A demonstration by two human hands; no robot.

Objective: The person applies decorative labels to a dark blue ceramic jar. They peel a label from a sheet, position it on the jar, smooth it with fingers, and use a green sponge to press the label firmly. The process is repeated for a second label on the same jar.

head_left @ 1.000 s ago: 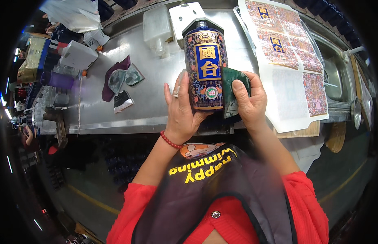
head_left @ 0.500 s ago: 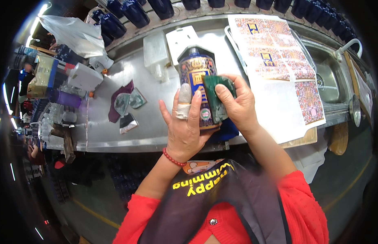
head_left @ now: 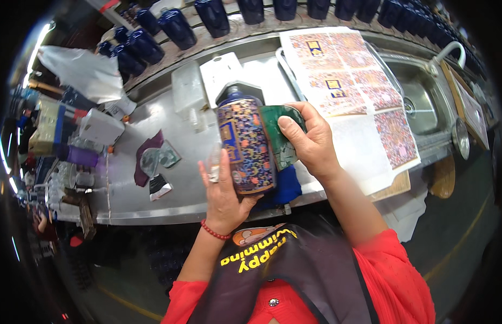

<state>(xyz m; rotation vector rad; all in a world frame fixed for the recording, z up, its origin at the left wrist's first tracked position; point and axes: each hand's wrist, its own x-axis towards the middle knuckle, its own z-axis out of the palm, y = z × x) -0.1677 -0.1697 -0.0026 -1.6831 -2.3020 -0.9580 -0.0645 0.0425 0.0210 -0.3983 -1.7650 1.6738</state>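
A dark blue bottle with a colourful patterned wrap is held tilted over the metal worktop. My left hand grips it from the left and below, with finger coverings partly visible on that side. In my right hand, a flat green scraper is pinched between thumb and fingers. The scraper's edge lies at the bottle's right side; whether it touches is hard to tell. The bottle's gold-framed blue panel faces left. Behind the neck is a grey-edged angular piece, and a blue cloth lies below.
Printed decal sheets on white paper lie right of the bottle, beside a sink with a tap. Several blue bottles line the back. Dark cloth scraps, a clear plastic container and a white holed plate sit leftward.
The bottle has turned in my left hand, so its front panel has swung left and the floral side shows. The scraper stays in my right hand; the view has shifted slightly.
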